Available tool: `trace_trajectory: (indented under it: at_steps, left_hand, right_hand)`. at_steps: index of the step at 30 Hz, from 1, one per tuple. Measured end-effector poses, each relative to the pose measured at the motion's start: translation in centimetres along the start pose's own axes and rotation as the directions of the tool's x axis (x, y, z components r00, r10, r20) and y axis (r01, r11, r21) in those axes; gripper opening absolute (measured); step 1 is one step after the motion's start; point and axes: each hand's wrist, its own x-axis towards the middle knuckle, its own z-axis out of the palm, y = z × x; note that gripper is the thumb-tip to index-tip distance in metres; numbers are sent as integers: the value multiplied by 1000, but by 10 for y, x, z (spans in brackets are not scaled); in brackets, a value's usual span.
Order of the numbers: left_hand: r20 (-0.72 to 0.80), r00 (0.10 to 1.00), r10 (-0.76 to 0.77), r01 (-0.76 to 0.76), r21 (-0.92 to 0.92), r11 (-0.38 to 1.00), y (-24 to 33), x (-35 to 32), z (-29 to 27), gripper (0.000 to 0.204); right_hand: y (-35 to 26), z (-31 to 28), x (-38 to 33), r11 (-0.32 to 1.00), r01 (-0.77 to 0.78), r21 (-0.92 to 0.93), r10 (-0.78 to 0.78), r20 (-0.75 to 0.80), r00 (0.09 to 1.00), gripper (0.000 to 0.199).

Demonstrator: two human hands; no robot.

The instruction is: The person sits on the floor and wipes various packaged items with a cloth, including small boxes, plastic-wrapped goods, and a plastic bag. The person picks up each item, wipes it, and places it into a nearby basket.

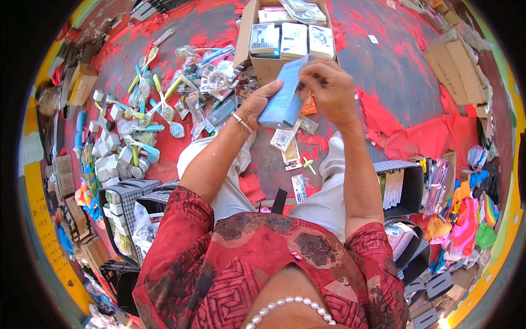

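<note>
Blue box (284, 97) gripped by left hand (257, 105), right hand (329, 88) pinching its top edge, cardboard carton (267, 68) just beyond

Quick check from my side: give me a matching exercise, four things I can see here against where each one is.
Things:
1. blue box
2. cardboard carton
3. small white boxes
4. checkered bin

Places:
A. on the floor at the person's left
B. at the person's right, holding flat packs
C. between the left hand and right hand
D. just beyond the hands, filled with boxed goods

Pairs: 1-C, 2-D, 3-A, 4-B
</note>
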Motion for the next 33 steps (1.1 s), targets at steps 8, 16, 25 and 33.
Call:
trace_trajectory:
  at_steps: [8, 16, 25, 33]
  left_hand:
    - [246, 967, -62, 81, -69, 994, 5, 5, -24, 45]
    - [-29, 1000, 11, -11, -13, 1000, 0, 5, -6, 45]
    - [-250, 933, 257, -304, -172, 937, 17, 15, -21, 40]
    - [-268, 920, 287, -359, -280, 890, 8, 16, -5, 41]
  right_hand:
    - [41, -74, 16, 597, -23, 802, 700, -507, 503, 9]
    - [-24, -5, 0, 880, -207, 427, 247, -39, 968, 13]
    - [-40, 1, -42, 912, -401, 89, 340, 385, 858, 11]
    - [-17, 16, -28, 794, -400, 457, 514, -155, 843, 11]
